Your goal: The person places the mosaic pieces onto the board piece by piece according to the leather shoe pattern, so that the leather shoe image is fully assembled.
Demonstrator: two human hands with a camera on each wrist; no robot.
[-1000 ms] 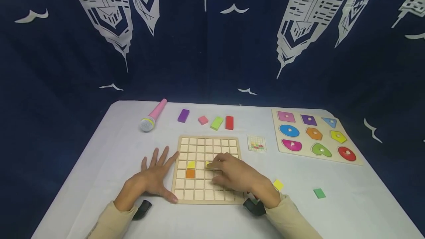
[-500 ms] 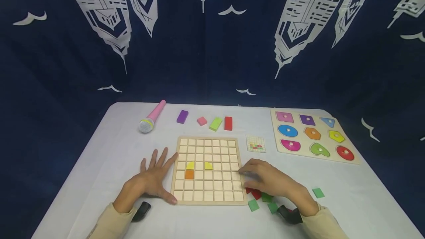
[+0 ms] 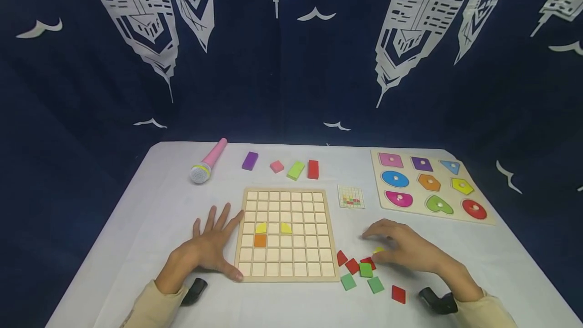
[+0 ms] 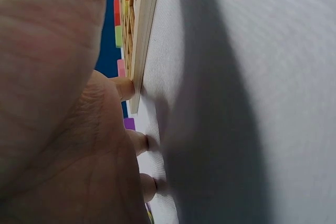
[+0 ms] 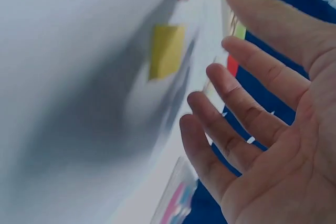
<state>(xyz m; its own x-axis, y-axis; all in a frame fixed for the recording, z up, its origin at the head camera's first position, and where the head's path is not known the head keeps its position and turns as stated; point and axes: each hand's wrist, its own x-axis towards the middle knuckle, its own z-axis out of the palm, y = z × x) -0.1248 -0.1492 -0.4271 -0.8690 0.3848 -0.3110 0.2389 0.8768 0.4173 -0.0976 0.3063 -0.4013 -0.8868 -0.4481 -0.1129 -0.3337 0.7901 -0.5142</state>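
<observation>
A wooden grid board [image 3: 298, 255] lies flat mid-table. Two yellow tiles with one rounded corner [image 3: 286, 228] and an orange square tile [image 3: 260, 240] sit in its cells. My left hand [image 3: 210, 249] is spread along the board's left side, thumb and one fingertip at the frame. In the left wrist view a fingertip [image 4: 124, 88] meets the board's wooden edge [image 4: 140, 51]. My right hand [image 3: 407, 248] hovers right of the board over a yellow tile [image 5: 167, 51], partly hidden in the head view. Its relaxed fingers [image 5: 247, 103] hold nothing.
Red tiles [image 3: 398, 294] and green tiles [image 3: 375, 285] lie loose by the board's lower right. A small pattern card [image 3: 351, 198] and a knobbed shape puzzle [image 3: 428, 206] are farther right. Colored blocks [image 3: 313, 169] and a pink toy microphone [image 3: 211, 158] lie behind the board.
My right hand has left the board and moved right, leaving a yellow tile in a cell. It now hovers over the loose yellow tile. My left hand stays put.
</observation>
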